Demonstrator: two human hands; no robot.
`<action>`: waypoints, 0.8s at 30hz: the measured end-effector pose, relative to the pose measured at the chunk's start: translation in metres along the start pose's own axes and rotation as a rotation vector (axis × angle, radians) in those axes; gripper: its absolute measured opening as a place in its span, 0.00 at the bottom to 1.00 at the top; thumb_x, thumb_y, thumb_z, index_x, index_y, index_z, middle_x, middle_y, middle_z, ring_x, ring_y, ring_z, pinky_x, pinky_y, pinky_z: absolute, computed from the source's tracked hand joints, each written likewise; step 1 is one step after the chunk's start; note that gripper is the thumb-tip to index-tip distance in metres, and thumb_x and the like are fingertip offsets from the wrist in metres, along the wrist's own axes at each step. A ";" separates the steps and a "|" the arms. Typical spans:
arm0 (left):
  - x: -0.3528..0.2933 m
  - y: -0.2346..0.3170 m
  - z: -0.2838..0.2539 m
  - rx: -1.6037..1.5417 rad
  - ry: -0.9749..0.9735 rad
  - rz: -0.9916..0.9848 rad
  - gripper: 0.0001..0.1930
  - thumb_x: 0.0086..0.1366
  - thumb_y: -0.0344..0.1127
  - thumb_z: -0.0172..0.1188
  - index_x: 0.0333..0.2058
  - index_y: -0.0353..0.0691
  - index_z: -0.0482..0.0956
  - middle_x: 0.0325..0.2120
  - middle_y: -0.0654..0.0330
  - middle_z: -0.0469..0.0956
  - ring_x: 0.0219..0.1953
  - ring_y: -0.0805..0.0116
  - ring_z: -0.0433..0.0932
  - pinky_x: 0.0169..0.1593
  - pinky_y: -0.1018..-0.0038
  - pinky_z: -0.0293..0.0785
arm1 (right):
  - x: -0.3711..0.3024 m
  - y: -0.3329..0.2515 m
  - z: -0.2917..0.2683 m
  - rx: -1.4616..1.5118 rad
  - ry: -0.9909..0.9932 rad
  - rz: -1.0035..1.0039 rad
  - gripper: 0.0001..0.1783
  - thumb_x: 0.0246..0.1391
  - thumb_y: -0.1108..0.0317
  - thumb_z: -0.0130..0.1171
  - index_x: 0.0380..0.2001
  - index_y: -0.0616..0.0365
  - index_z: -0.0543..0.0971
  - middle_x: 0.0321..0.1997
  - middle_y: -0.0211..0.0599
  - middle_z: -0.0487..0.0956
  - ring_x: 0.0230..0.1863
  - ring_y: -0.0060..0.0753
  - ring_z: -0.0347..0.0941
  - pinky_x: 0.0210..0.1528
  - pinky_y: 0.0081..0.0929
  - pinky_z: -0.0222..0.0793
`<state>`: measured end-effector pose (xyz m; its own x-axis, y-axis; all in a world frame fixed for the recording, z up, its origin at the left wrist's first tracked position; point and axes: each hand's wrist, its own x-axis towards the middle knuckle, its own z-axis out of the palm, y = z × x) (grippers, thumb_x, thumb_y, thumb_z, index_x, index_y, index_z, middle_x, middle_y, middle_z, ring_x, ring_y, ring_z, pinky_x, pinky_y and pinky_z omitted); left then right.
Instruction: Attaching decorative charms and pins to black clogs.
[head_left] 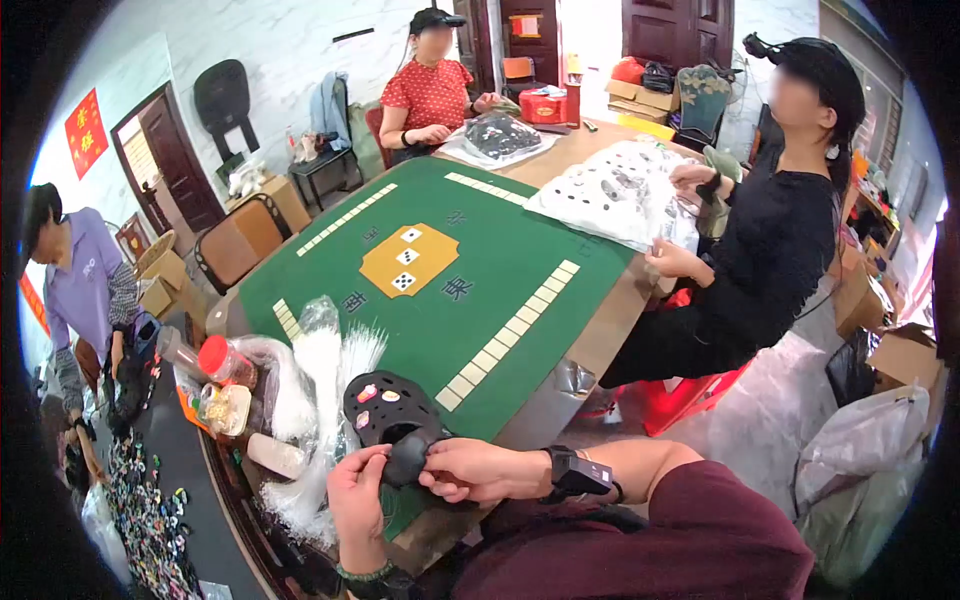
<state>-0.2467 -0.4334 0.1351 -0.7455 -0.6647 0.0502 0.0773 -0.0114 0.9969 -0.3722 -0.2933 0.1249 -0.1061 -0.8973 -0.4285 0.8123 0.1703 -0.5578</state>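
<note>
A black clog (388, 405) with holes in its top and several small coloured charms lies at the near edge of the table. Just in front of its opening, I hold a smooth, dark rounded piece (406, 459). I cannot tell whether it is joined to the clog. My left hand (357, 492) pinches it from the left with thumb and fingertips. From the other side my right hand (472, 469) grips it, fingers curled and closed.
Bundles of clear plastic strips (318, 385) and a red-lidded jar (226, 360) stand left of the clog. The green table mat (400, 330) has printed tile rows. Across it, one person has a black bag (497, 137); another handles a white spotted bag (610, 195). Small pieces (145, 510) cover a side table.
</note>
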 end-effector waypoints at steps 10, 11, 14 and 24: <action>-0.007 0.002 0.007 -0.087 0.064 0.113 0.06 0.66 0.26 0.57 0.37 0.29 0.79 0.33 0.58 0.81 0.31 0.75 0.78 0.40 0.80 0.72 | -0.011 0.002 0.003 -0.185 -0.069 -0.005 0.07 0.64 0.68 0.47 0.34 0.60 0.69 0.24 0.30 0.73 0.13 0.20 0.60 0.13 0.20 0.50; -0.008 0.006 0.007 -0.098 0.100 0.137 0.06 0.68 0.27 0.55 0.37 0.29 0.77 0.33 0.57 0.81 0.31 0.73 0.78 0.40 0.79 0.72 | -0.014 0.001 0.005 -0.189 -0.073 0.002 0.07 0.64 0.68 0.47 0.34 0.60 0.69 0.24 0.30 0.73 0.13 0.20 0.60 0.13 0.20 0.50; -0.007 0.019 -0.001 -0.101 0.199 0.211 0.07 0.70 0.29 0.51 0.37 0.30 0.74 0.32 0.56 0.79 0.31 0.69 0.80 0.38 0.77 0.73 | -0.029 -0.002 0.004 -0.452 -0.097 -0.067 0.14 0.67 0.60 0.48 0.44 0.61 0.73 0.23 0.27 0.73 0.14 0.16 0.60 0.15 0.17 0.53; -0.012 0.040 -0.065 -0.226 0.584 0.436 0.09 0.72 0.34 0.48 0.38 0.34 0.72 0.32 0.57 0.77 0.25 0.75 0.73 0.33 0.79 0.69 | -0.089 -0.044 -0.004 -1.274 0.229 -0.649 0.10 0.63 0.65 0.52 0.38 0.60 0.78 0.22 0.36 0.79 0.24 0.30 0.76 0.30 0.27 0.71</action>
<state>-0.1915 -0.4747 0.1706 -0.1497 -0.9306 0.3341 0.4650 0.2320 0.8544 -0.4011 -0.2195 0.1849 -0.4373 -0.8929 0.1069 -0.4537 0.1164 -0.8835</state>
